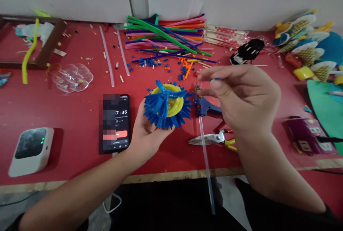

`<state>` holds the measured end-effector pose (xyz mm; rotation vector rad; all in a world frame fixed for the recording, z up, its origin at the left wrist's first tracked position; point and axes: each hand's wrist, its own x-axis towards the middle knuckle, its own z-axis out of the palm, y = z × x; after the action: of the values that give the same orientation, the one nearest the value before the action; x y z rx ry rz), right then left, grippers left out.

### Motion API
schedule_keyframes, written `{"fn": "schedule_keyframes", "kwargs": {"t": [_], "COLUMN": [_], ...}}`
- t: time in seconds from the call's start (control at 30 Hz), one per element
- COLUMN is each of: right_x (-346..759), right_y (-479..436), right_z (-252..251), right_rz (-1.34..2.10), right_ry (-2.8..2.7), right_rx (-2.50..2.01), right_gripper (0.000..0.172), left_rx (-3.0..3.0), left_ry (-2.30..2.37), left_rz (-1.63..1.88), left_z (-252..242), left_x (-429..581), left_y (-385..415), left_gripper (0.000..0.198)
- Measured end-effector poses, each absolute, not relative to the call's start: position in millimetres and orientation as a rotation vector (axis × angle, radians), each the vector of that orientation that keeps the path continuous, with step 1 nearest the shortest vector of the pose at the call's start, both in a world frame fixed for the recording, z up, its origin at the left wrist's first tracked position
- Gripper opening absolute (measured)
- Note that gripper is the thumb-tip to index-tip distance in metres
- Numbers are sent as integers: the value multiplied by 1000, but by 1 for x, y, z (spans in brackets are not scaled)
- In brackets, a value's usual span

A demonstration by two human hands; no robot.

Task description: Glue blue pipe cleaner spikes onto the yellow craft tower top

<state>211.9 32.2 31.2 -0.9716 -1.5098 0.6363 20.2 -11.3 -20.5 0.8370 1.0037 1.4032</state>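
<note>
My left hand (146, 131) grips from below a yellow round craft piece (167, 105) ringed with short blue straw bits, held just above the red table. My right hand (241, 99) hovers to its right with thumb and forefinger pinched on a small blue straw piece (215, 79). Under the right hand lie a blue glue gun (205, 106) with a clear glue stick (205, 156) and a pair of scissors (211, 139).
A phone (115, 123) lies left of the craft piece, and a white device (30, 150) sits near the front left edge. Coloured straws (166, 33) and cut bits lie at the back. A clear plastic tray (72, 77), a power strip (311, 138) and finished crafts (305, 45) are around.
</note>
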Motion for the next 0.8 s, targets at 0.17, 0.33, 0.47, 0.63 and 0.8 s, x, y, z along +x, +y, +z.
{"fn": "schedule_keyframes", "kwargs": {"t": [0.17,0.33,0.47,0.63,0.8], "right_x": [212,210,214,215,210], "right_y": [21,17,18,18,15], "right_z": [38,35,33,39,41], "right_rz": [574,579,528,451,574], "right_ry": [-1440,-1484,-1650,-1764,-1764], "right_rx": [-900,-860,-706,-771,-793], "right_gripper": [22,22,18,5,6], "left_rx": [879,967,1046,1108,1108], "left_ry": [1019,1027,995,950,890], "left_rz": [1337,1259,1231,1246,1210], "left_z": [-19,-22,-21,-19,-19], "left_x": [19,16,15,14,12], "left_y": [-12,-13,-15,-15,-14], "left_gripper": [59,55,55,49,47]}}
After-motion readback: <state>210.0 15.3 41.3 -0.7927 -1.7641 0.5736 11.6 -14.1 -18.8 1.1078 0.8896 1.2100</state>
